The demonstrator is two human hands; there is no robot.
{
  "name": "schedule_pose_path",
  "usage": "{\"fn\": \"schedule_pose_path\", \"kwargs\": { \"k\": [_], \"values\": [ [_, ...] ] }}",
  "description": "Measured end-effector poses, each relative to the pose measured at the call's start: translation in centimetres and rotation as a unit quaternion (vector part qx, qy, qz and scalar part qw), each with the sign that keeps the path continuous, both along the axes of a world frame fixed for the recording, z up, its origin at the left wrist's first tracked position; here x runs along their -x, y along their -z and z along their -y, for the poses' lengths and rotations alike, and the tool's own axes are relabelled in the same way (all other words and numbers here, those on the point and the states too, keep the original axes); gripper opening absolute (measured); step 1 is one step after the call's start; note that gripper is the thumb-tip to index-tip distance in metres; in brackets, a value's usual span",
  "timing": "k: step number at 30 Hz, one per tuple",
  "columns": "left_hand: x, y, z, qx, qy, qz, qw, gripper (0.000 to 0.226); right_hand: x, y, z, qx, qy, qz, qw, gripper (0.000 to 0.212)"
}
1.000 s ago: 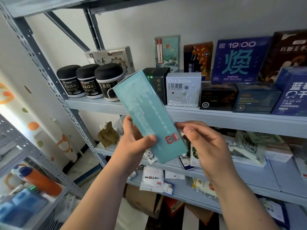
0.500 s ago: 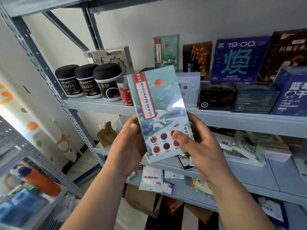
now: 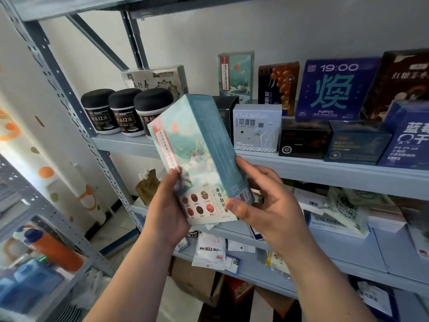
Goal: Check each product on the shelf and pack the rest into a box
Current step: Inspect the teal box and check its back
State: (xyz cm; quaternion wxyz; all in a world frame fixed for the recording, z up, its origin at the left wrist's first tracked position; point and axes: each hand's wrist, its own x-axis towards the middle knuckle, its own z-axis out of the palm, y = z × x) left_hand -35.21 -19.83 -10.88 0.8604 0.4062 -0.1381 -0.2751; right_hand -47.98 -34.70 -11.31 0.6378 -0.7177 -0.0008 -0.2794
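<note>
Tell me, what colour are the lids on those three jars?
The lids are black, clearest in the head view.

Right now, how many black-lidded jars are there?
3 at the left end of the shelf: left jar, middle jar, right jar partly behind the box; more may be hidden.

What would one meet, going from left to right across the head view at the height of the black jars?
Three black-lidded jars → tea box, held in front of the shelf → white box → black box → dark teal box → blue box at the right edge.
</note>
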Motion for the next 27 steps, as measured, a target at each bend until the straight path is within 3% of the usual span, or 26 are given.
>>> {"fn": "schedule_pose_path", "kwargs": {
  "k": [2,5,8,13,16,19,22,27],
  "values": [
    [-0.3,-0.1,-0.4,-0.017,-0.019,0.035,0.999,0.089,-0.1,-0.1,0.0,0.007,0.008,-0.008,1.0,0.071],
    [-0.7,-1.1,-1.2,-0.044,-0.044,0.084,0.995,0.087,-0.6,-0.8,0.0,0.008,0.007,-0.016,1.0,0.073],
    [-0.5,-3.0,-2.0,-0.097,-0.044,0.185,0.977,0.079,-1.2,-2.8,0.0,0.051,0.035,-0.013,0.998,0.082],
    [-1.4,-5.7,-3.1,-0.208,-0.089,0.4,0.888,0.085,-2.2,-8.4,0.4,0.211,0.118,0.046,0.969,0.103],
    [-2.4,-7.4,-4.0,-0.24,-0.146,0.499,0.819,0.082,-2.4,-12.0,0.9,0.33,0.154,0.081,0.928,0.091],
    [-3.9,-9.7,-4.5,-0.277,-0.207,0.588,0.731,0.078,-2.9,-14.9,1.4,0.356,0.142,0.089,0.919,0.078],
    [-5.6,-12.0,-4.3,-0.29,-0.212,0.601,0.714,0.088,-4.3,-17.2,1.4,0.356,0.118,0.08,0.923,0.074],
    [-9.9,-14.6,-3.0,-0.337,-0.212,0.61,0.686,0.09,-8.4,-19.0,1.7,0.461,0.201,0.08,0.861,0.093]
  ]
}}
